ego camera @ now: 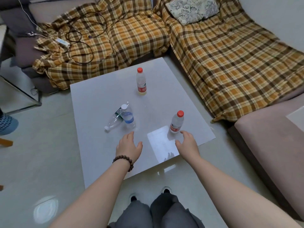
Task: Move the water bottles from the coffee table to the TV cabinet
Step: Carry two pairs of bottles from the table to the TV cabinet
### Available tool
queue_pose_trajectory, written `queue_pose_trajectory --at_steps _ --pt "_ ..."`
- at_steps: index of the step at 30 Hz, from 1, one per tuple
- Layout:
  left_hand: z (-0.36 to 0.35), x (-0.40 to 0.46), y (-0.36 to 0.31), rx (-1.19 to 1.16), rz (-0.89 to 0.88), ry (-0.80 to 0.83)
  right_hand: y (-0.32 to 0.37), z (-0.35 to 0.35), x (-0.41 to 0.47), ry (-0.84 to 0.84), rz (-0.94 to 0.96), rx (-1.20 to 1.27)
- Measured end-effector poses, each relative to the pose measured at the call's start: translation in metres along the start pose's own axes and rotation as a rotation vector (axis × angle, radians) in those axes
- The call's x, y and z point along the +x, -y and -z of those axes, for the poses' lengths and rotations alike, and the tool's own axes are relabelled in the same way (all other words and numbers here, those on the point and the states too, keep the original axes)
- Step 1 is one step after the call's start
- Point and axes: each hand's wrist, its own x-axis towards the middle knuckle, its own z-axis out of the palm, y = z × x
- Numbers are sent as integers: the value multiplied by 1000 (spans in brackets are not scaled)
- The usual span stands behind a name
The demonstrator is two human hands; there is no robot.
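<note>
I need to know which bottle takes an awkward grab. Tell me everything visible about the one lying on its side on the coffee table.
The lying bottle is clear, thin plastic with a white cap and a green label near its base. It looks empty. It rests flat on the white coffee table, cap pointing toward the near-left, base partly hidden behind the upright blue-label bottle, which it seems to touch. Neither hand touches it; the left hand hovers open nearby.

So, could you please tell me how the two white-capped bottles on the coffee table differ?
The blue-label bottle stands upright; the green-label bottle lies on its side behind it. The blue-label one's cap points up, the green-label one's toward the table's near-left. Both are clear plastic, and they overlap in this view.
</note>
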Motion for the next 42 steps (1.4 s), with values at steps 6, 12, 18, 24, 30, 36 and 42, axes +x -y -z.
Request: queue_pose_trajectory --at_steps 6,12,18,24,30,36,42 --pt "-2 43 13 -126 132 20 10 7 55 -33 -116 116" --pt "-8 111 29 -323 195 -78 7 -13 113 -88 -180 280" --pt "-22 167 36 -523 206 -199 -4 -39 144 -179 -175 377" --pt "-31 197 42 -609 163 -208 -11 -52 157 -204 -192 393" --pt "-31 199 37 -604 122 -210 -20 -48 157 -222 -166 342" --pt "-28 166 18 -555 29 -166 -27 -42 126 -206 -221 370" --pt "-18 99 -11 -526 -64 -99 -24 -3 72 -245 -205 425"
